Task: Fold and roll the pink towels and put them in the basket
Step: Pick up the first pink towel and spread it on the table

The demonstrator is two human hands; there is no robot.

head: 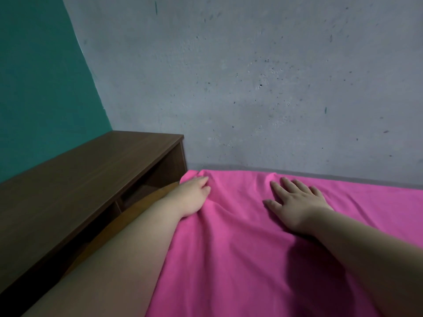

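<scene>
A large pink towel [240, 259] lies spread over the surface before me, wrinkled near its far left corner. My left hand [192, 195] rests on that far left corner, fingers bent over the cloth at the edge; whether it grips the fabric I cannot tell. My right hand [295, 202] lies flat on the towel further right, fingers straight and spread, pressing it down. No basket is in view.
A brown wooden shelf unit [80, 179] stands along the left, right beside the towel's left edge. A grey wall [251, 88] rises just behind the towel's far edge, and a teal wall [41, 76] is at the left.
</scene>
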